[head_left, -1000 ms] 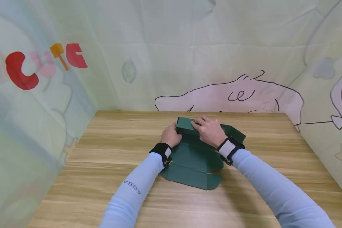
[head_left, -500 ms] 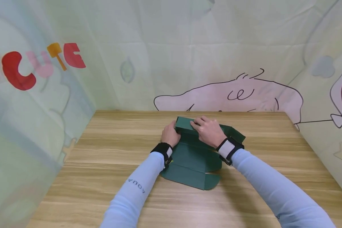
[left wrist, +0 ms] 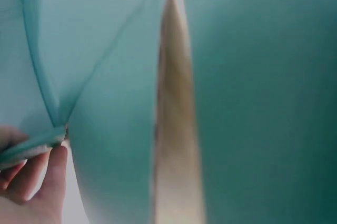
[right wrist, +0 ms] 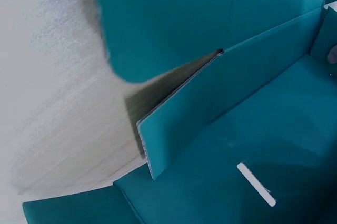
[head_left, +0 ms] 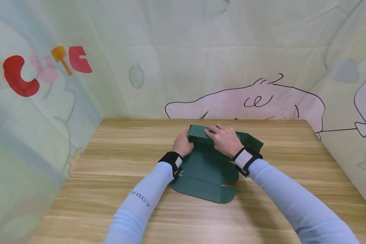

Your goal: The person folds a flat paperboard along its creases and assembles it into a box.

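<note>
A dark green cardboard box (head_left: 204, 166), partly folded, lies on the table with its near panels spread flat and its far wall raised. My left hand (head_left: 183, 145) grips the raised part's left corner; in the left wrist view that hand (left wrist: 42, 184) pinches a green cardboard edge between thumb and fingers. The right hand (head_left: 226, 139) holds the folded top of the far wall, fingers curled over it. In the right wrist view an angled side flap (right wrist: 176, 121) stands over the base, near a narrow slot (right wrist: 256, 184). That view barely shows the right hand.
The wood-grain table (head_left: 125, 142) extends around the box on all sides. A printed cloth backdrop (head_left: 170, 61) stands behind and beside it. To the right of the right hand, a green flap (head_left: 254, 142) sticks out from the box.
Both hands keep their places on the box. The left wrist and forearm have shifted very slightly to the left; the cardboard's shape looks the same.
</note>
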### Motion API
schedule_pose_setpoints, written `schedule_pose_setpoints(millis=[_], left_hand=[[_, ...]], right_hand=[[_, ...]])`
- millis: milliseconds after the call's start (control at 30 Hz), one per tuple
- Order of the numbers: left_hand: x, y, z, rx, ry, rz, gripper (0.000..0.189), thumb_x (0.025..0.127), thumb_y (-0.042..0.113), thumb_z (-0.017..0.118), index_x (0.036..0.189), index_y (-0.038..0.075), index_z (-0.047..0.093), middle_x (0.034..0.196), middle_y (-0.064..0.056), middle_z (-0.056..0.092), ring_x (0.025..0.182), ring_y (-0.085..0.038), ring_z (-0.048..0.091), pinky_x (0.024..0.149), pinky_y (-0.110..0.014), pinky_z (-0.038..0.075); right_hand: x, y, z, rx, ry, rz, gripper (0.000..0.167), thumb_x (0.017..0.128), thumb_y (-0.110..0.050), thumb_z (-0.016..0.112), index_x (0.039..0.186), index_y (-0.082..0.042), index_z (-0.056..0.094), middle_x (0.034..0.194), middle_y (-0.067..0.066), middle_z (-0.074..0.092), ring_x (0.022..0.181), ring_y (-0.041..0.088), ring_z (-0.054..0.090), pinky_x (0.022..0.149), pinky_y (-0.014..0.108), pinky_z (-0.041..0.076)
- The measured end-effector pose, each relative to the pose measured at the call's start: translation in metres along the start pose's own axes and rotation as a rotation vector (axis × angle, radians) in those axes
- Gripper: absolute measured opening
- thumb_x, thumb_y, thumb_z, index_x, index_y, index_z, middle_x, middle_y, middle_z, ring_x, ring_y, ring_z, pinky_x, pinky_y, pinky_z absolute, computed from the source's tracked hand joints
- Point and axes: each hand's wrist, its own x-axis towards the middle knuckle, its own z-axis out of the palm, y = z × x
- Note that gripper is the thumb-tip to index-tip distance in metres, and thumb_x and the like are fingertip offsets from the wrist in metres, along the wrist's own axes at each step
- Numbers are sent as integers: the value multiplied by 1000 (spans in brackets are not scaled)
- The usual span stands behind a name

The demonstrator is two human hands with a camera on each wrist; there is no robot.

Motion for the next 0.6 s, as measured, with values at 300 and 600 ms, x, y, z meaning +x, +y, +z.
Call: schedule_pose_setpoints(millis=[300,600], left_hand=[[3,-6,-15,-22,-142,119,43,97,15,50,137,3,42,134,-18,56,122,-30,55,103,-43,44],[-5,-5,-30,-19,-243,117,52,99,28,48,144,7,34,140,-16,50,124,-28,53,101,-41,45]], right_hand=[[3,4,-4,78,-58,52,35,83,-1,65,116,-11,72,108,10,69,98,29,64,49,37,51],[8,5,-8,211,-99,136,35,83,5,63,113,-9,73,109,11,72,96,31,68,46,33,47]])
